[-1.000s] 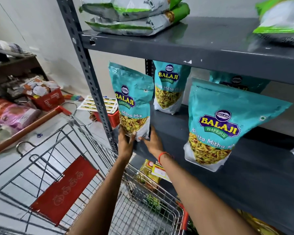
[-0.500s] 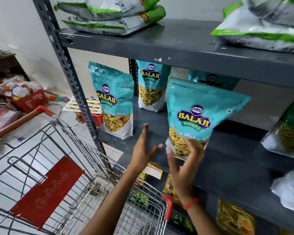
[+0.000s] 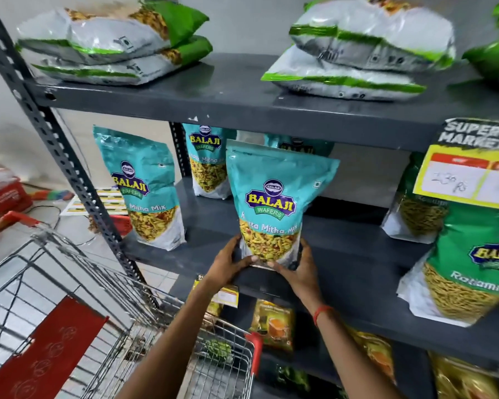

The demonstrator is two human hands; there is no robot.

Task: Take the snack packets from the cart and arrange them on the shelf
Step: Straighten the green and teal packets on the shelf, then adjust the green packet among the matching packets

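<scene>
Grey metal shelving (image 3: 357,254) fills the view against a pale wall, and on its middle shelf both hands clasp the bottom of one teal packet (image 3: 274,203) standing upright near the front edge. Left hand (image 3: 228,264) wraps the lower left corner, right hand (image 3: 298,272) the lower right, thumbs pressed against the packet's clear window near its base — that two-handed hold is the grip, closed on the packet from both sides. A red thread (image 3: 321,313) circles the right wrist. Left of the grip a second teal packet (image 3: 146,188) stands upright on the same shelf, apart from the held one; behind the grip and slightly left a third (image 3: 208,162) stands at the back, and a fourth (image 3: 300,145) is mostly hidden directly behind the held packet. Right of the grip stand green packets (image 3: 473,272) partly covered by a yellow price card (image 3: 470,171) hanging from the shelf above. Above the grip, on the top shelf, white-and-green packets lie flat in two stacks, one up-left (image 3: 113,44) and one up-right (image 3: 366,50). Below the grip, on the lower shelf, sit yellow packets (image 3: 274,323). Below and left of the grip is the wire cart (image 3: 107,326) with its red flap (image 3: 46,349) — whether more packets lie in it I cannot tell.
</scene>
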